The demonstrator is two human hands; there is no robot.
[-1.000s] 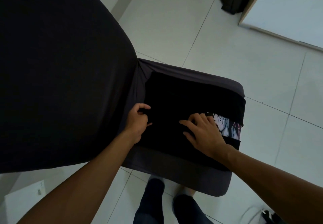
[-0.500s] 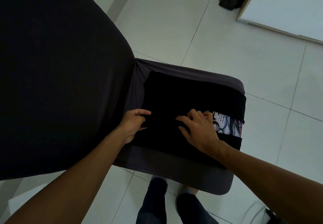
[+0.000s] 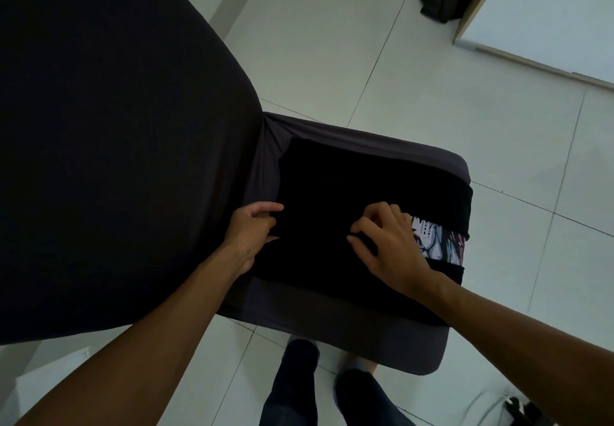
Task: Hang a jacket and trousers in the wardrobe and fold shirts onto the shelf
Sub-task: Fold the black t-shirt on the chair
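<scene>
Shirt: a black shirt (image 3: pixel 349 193), partly folded, lies flat on the seat of a dark grey covered chair (image 3: pixel 349 336); a printed graphic (image 3: pixel 432 236) shows at its right edge.
Left hand: the left hand (image 3: pixel 249 233) pinches the shirt's left edge between thumb and curled fingers.
Right hand: the right hand (image 3: pixel 395 246) rests on the shirt near the graphic, fingers bent, thumb and forefinger nipping a fold of black cloth.
Floor: pale tiles (image 3: pixel 332 43) surround the chair.
</scene>
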